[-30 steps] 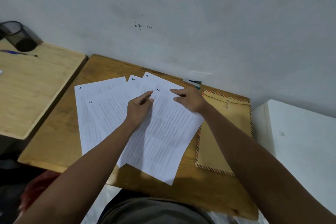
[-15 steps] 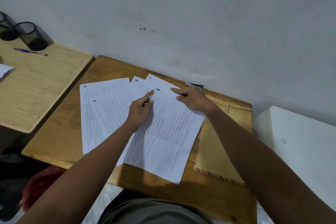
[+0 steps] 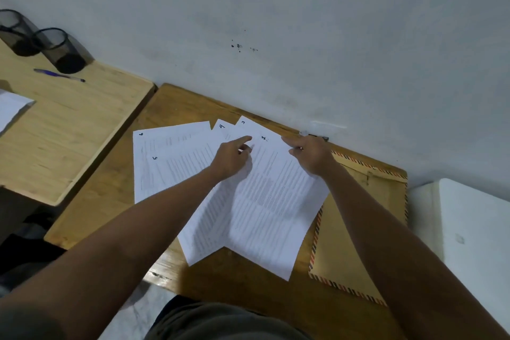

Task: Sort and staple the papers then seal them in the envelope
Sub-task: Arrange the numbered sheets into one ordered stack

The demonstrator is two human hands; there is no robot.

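Several white printed sheets with handwritten numbers lie fanned out on the wooden desk. The top sheet lies at the right of the fan. My left hand rests on the sheets, index finger stretched toward their top edge. My right hand pinches the top sheet's upper right corner between thumb and index finger. A brown envelope with a striped border lies flat at the right, partly under the sheets and my right arm. A small object by the wall is mostly hidden behind my right hand.
A lighter wooden desk adjoins on the left with two black mesh cups, a blue pen and a white paper. A white surface stands at the right. The wall runs directly behind the desk.
The view has drifted a little. Both hands stay at the top of the fanned sheets; my left index finger has stretched slightly further up.
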